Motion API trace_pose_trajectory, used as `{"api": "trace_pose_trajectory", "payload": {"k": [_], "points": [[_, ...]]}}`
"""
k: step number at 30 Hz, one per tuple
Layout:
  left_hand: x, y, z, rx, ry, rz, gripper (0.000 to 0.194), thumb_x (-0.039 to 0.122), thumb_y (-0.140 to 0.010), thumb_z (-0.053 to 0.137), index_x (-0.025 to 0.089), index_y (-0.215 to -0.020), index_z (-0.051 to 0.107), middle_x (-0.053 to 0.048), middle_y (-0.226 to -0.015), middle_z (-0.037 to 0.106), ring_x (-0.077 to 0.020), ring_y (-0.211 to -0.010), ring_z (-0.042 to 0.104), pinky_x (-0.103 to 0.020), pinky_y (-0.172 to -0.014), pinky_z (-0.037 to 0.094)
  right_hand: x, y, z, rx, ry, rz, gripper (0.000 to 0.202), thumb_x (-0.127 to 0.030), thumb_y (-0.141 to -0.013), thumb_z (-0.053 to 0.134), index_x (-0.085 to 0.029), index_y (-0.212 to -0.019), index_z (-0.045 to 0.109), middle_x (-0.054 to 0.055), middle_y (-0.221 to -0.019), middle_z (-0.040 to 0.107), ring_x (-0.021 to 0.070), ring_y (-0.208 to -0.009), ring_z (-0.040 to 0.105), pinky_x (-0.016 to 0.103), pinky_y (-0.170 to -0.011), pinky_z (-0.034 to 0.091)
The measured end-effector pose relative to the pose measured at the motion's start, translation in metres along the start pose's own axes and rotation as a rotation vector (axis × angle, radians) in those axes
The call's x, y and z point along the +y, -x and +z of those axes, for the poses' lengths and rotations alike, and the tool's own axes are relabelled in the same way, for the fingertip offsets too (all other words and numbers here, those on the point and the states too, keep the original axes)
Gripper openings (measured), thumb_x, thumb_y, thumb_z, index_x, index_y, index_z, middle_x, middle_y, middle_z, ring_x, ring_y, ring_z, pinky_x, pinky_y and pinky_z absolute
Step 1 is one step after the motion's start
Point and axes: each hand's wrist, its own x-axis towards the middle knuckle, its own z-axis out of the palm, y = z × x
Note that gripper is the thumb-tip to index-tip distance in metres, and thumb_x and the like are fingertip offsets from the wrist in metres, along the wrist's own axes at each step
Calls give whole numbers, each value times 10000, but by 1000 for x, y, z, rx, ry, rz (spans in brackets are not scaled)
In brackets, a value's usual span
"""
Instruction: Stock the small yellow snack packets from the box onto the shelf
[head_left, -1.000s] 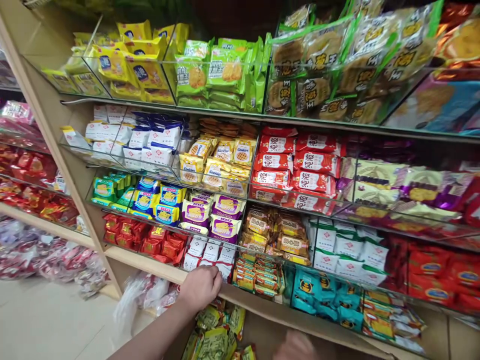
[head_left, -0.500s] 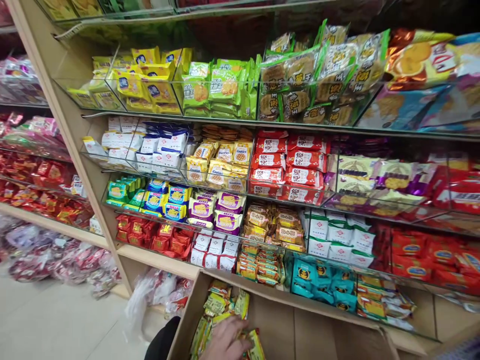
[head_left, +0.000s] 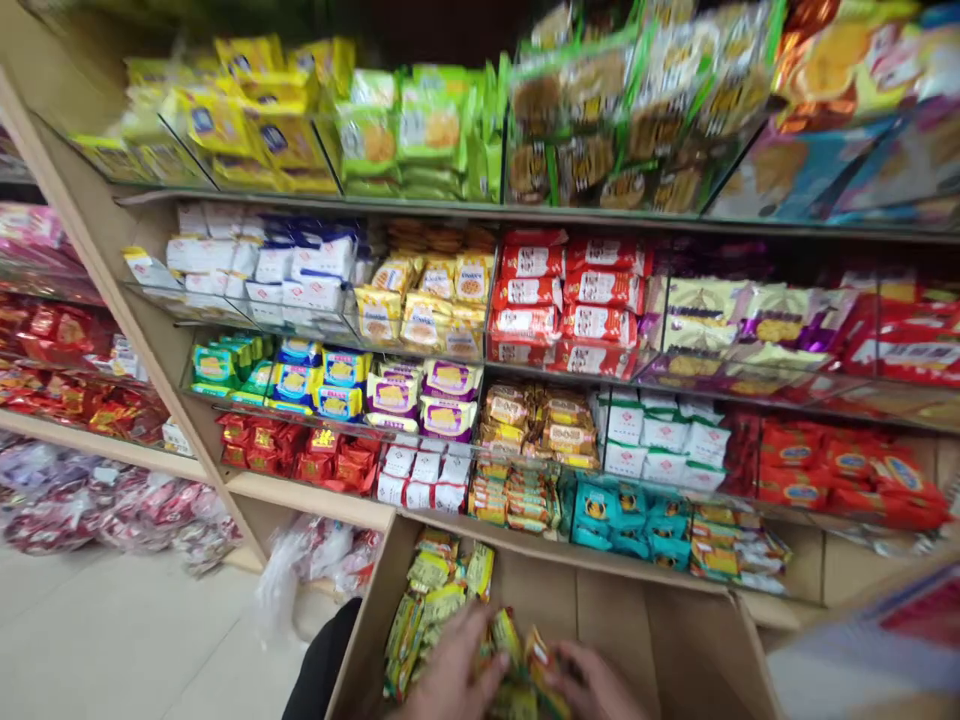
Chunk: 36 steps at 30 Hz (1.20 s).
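Note:
An open cardboard box (head_left: 611, 610) stands at the bottom of the view, with small yellow-green snack packets (head_left: 442, 600) lying in its left part. My left hand (head_left: 454, 665) is over the packets, fingers bent and blurred, near a yellow packet. To its right, my right hand (head_left: 589, 680) has its fingers closed on the edge of an orange and yellow packet (head_left: 541, 665). Whether my left hand grips anything is too blurred to tell.
Behind the box rise shelves (head_left: 300, 490) with clear dividers, full of bagged snacks, including teal packets (head_left: 634, 515). Plastic bags (head_left: 277, 570) lie on the lowest level. A dark-clothed knee (head_left: 322, 665) is left of the box.
My right hand has come into view at the box and taken hold of a packet. My left hand has shifted slightly. The view has tilted, so the shelves appear higher.

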Motion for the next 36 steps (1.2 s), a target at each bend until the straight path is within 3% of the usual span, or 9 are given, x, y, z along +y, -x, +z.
{"api": "trace_pose_trajectory", "payload": {"k": [2, 3, 5, 9, 14, 19, 26, 32, 36], "points": [[24, -12, -3, -60, 164, -132, 431, 404, -795, 416, 154, -1138, 487, -105, -1098, 560, -186, -998, 513, -335, -890, 396, -19, 8, -5, -162, -216, -94, 216, -365, -727, 550, -253, -897, 622, -5, -867, 635, 214, -861, 576, 318, -767, 437], [35, -19, -3, -140, 263, -141, 413, 427, -805, 388, 144, -1067, 537, -86, -1027, 593, -176, -951, 533, -315, -857, 414, -28, 10, -6, -153, -269, -109, 237, -360, -704, 575, -220, -890, 619, 5, -833, 632, 208, -830, 573, 309, -744, 438], [52, -30, 0, -168, 416, -150, 414, 463, -801, 377, 128, -891, 602, -45, -822, 622, -152, -795, 561, -271, -754, 445, -42, 11, -3, 31, -384, -108, 276, -366, -670, 610, -178, -872, 592, 16, -787, 603, 174, -766, 553, 273, -704, 434], [67, -34, 11, 36, 606, -359, 481, 537, -773, 373, 124, -903, 584, -7, -644, 567, -120, -579, 522, -218, -510, 423, -48, 8, 15, 495, -616, 99, 315, -494, -712, 521, -184, -747, 476, -19, -648, 489, 106, -572, 467, 187, -478, 390], [67, -30, 14, 51, 767, -476, 534, 569, -783, 304, 146, -987, 558, -26, -677, 599, -132, -566, 538, -209, -435, 397, -37, 7, 23, 629, -519, 132, 387, -546, -767, 402, -188, -619, 393, -39, -531, 383, 90, -478, 371, 181, -409, 306], [62, -31, 11, 25, 644, -446, 488, 561, -769, 351, 141, -792, 598, 3, -540, 557, -108, -448, 477, -205, -400, 373, -30, 7, 22, 718, -324, 84, 399, -525, -782, 397, -184, -577, 414, -31, -512, 405, 99, -496, 377, 198, -468, 325], [45, -27, 20, 8, 646, -391, 485, 523, -798, 326, 135, -825, 616, -9, -565, 597, -130, -500, 535, -228, -467, 424, -33, 16, 34, 514, -814, 259, 381, -568, -738, 428, -192, -683, 460, -37, -514, 477, 89, -401, 408, 184, -344, 266], [50, -30, 5, -39, 362, -151, 422, 427, -836, 319, 149, -837, 637, -33, -729, 646, -147, -694, 580, -247, -678, 446, -39, 25, -6, 87, -514, 8, 282, -388, -697, 592, -176, -878, 555, -3, -731, 572, 123, -675, 525, 203, -578, 421], [55, -48, -22, -14, 127, -23, 415, 388, -863, 268, 165, -912, 614, -21, -718, 632, -131, -686, 573, -226, -653, 433, -52, 13, -36, 80, -258, -73, 284, -387, -736, 548, -164, -912, 558, 22, -802, 597, 137, -705, 534, 226, -623, 419]]}}
